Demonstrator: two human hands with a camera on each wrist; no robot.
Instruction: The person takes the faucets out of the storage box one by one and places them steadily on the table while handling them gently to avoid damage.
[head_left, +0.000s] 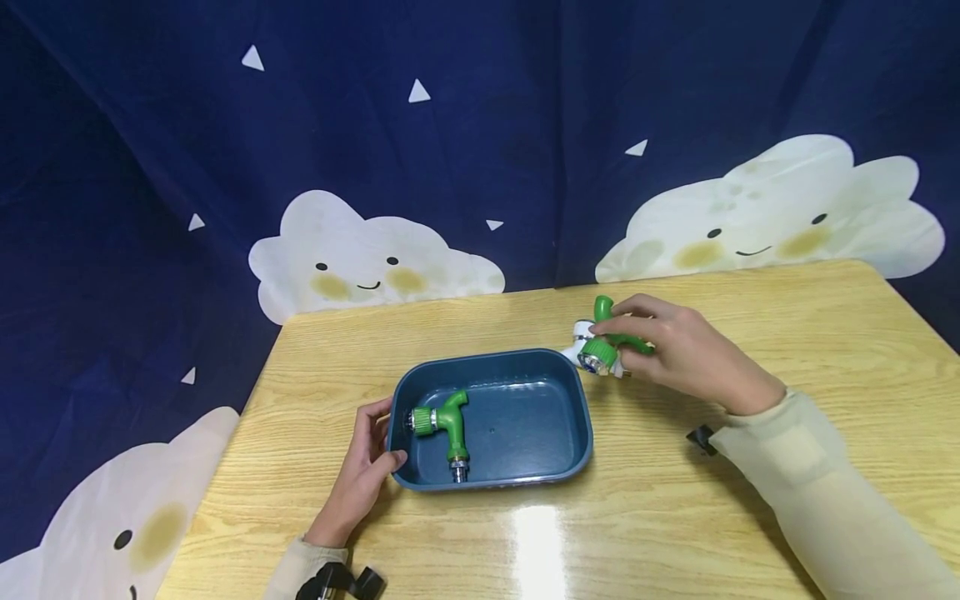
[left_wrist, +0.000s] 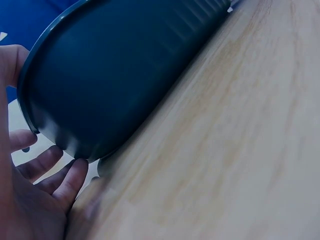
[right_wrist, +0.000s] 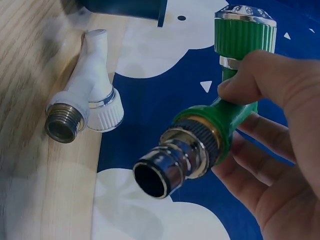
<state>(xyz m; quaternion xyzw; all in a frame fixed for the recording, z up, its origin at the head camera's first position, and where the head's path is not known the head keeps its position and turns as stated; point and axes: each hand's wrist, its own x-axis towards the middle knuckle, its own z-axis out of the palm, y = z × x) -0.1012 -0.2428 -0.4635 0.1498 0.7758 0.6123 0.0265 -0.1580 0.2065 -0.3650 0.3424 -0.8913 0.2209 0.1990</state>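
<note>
My left hand (head_left: 365,458) grips the left end of a dark blue plastic basin (head_left: 517,429), thumb over the rim and fingers against the outer wall. Inside the basin, toward its left end, lies a green tap (head_left: 452,418) with a chrome end. My right hand (head_left: 678,346) holds another green tap (right_wrist: 227,112) between thumb and fingers, its chrome hose connector facing the wrist camera. Behind that tap, a white tap (right_wrist: 92,75) with a threaded brass-coloured end lies on the table near the basin's back right corner, partly hidden in the head view.
The wooden table (head_left: 637,533) carries all of this. A dark blue curtain (head_left: 525,125) with white clouds and triangles hangs along its far edge. Black straps (head_left: 337,581) and camera parts sit at the wrists.
</note>
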